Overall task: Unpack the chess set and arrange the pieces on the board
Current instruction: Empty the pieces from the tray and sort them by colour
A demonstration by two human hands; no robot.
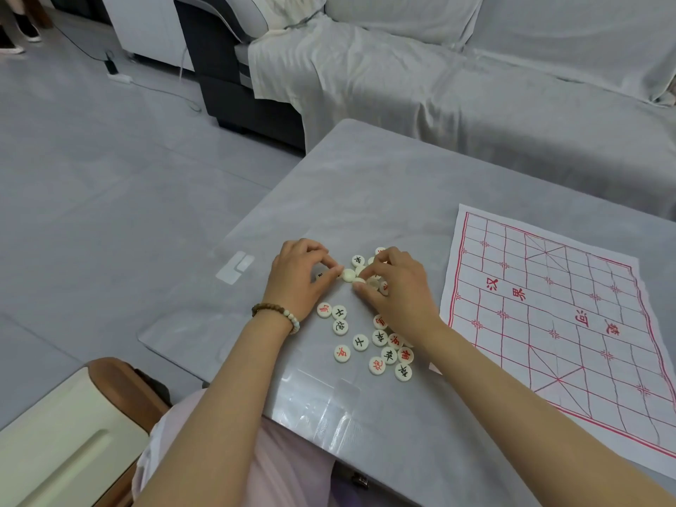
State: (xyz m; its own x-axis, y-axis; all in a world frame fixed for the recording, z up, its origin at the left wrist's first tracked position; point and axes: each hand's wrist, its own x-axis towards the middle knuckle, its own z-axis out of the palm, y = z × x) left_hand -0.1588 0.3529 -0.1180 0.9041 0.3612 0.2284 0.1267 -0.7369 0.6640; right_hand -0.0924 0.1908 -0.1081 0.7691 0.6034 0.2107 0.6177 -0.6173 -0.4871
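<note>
**Left hand** [300,276]: fingers curled. Thumb and forefinger tips meet on a blank piece [347,275] just right of the hand, in a pinch. Whether that piece is lifted cannot be told. There is a bead bracelet [278,316] on the wrist.

**Right hand** [395,287]: fingers bent down over a small heap. The thumb tip is set against one disc, pinching it against the fingertips. The hand's palm faces down. It is close beside the left hand, with the fingertips of the two nearly touching.

**Pieces** [380,338]: round cream discs with red or black characters.
- One lot is heaped under and between the two hands, partly hidden by the right fingers.
- A second lot lies loose and face up between the wrists, nearer the person. Some of these touch and some lie apart.
- One dark-marked disc shows just under the left hand's palm.

**Board** [548,323]: a paper sheet with a red grid and red characters. It lies flat, right of the right hand and well apart from it, with nothing on it.

**Table** [365,184]: grey top, bearing all of the above.

**Plastic box** [234,267]: small and clear, on the table left of the left hand.

**Sofa** [475,104]: draped in grey cloth, beyond both hands.
</note>
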